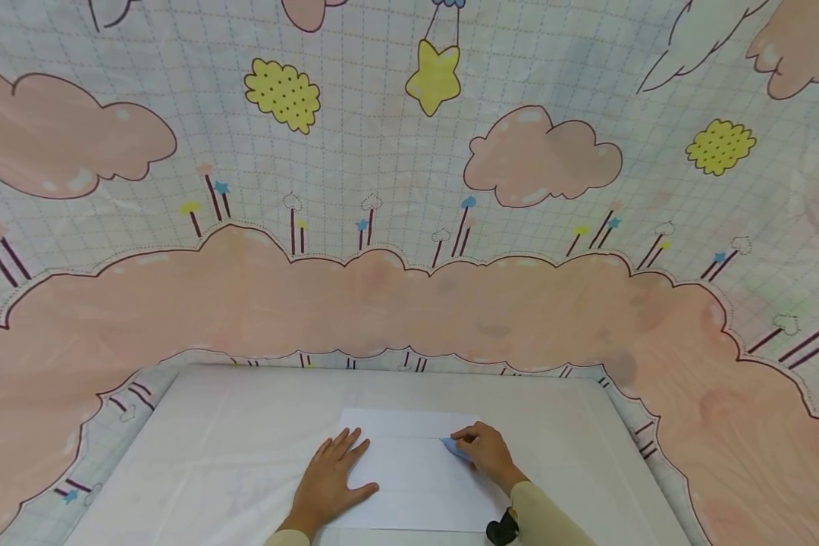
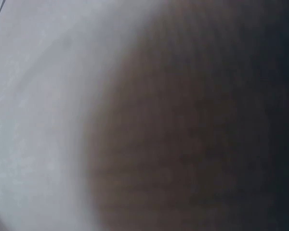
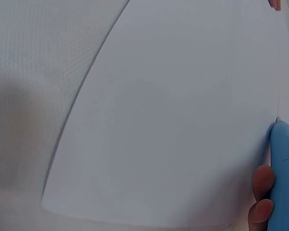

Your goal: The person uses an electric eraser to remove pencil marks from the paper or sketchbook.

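A white sheet of paper lies on the white-covered table. My left hand rests on its left side with the fingers spread. At the upper right part of the sheet, my right hand grips a blue utility knife with a smooth, rounded body. The knife's small tip meets the paper at the end of a thin, faint line that runs across the sheet. Fingertips curl against the knife's side in the right wrist view. Blurred skin fills most of the left wrist view.
The white tabletop spreads out on both sides of the sheet. Around and behind it hangs a patterned cloth with clouds and stars. A black heart-shaped piece sits at the right cuff, over the sheet's lower right corner.
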A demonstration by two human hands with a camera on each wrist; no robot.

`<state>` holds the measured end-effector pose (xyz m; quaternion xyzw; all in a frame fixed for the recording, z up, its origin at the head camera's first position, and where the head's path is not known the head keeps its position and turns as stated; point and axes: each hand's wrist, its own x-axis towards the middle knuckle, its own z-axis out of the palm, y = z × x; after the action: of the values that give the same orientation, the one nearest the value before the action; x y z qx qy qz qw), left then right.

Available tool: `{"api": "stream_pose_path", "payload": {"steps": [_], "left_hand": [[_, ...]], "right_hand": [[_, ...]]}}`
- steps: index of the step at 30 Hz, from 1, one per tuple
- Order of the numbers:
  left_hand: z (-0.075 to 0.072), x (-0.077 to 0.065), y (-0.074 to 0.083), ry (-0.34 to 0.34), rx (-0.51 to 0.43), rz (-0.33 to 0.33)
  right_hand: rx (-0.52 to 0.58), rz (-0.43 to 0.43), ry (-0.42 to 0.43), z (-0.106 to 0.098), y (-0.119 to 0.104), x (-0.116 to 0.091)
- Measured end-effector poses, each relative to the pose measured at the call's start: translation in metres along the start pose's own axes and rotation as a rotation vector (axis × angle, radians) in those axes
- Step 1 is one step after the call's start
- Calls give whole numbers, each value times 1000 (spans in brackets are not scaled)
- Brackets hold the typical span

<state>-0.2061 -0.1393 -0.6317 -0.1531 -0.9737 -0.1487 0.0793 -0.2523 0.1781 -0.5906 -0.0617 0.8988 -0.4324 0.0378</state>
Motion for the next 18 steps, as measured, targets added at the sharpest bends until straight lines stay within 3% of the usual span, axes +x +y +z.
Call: {"api": "stream_pose_path", "payload": {"steps": [18], "left_hand": [[-2,0,1,2,-2,-1]], "right_hand": [[9,0,-5,4,-2,3]]}}
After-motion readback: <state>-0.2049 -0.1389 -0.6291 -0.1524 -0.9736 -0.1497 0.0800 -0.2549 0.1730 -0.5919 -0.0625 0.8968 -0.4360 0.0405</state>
